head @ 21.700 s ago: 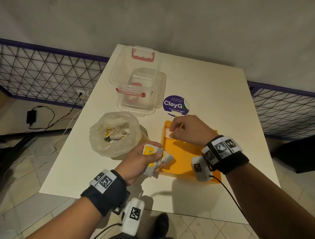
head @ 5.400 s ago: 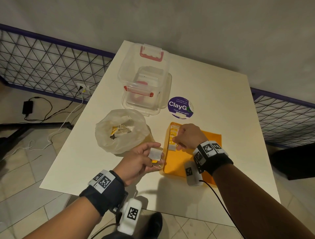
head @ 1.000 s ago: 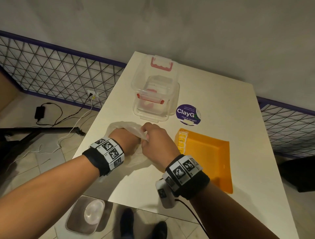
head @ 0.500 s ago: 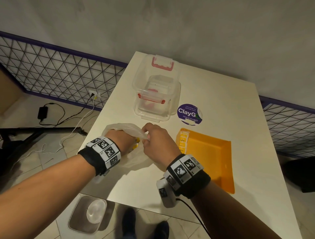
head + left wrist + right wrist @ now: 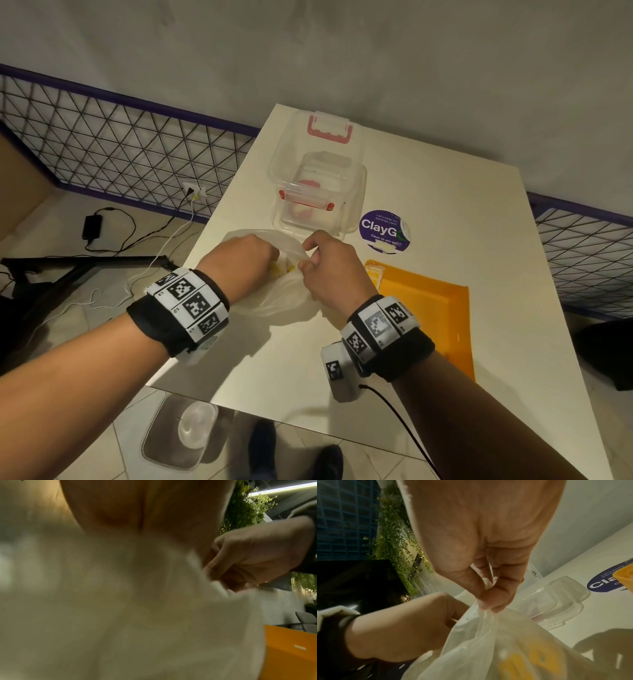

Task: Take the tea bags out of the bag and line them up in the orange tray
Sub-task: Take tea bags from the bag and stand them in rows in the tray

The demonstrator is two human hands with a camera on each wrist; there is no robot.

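A translucent white plastic bag lies on the table left of the orange tray. My right hand pinches the bag's rim between thumb and forefinger, holding the mouth up. My left hand reaches into the mouth with its fingers hidden by the plastic. Yellow tea-bag tags show at the opening and through the bag's wall. A short row of tea bags stands along the tray's far left edge. The blurred bag fills the left wrist view.
A clear lidded container with red latches stands just behind the bag, and a round purple sticker lies right of it. The table's left edge runs close to the bag. A clear lid lies on the floor below.
Both hands stay at the bag. Over the last second my left hand has gone further into the bag's mouth while my right keeps its pinch on the rim.
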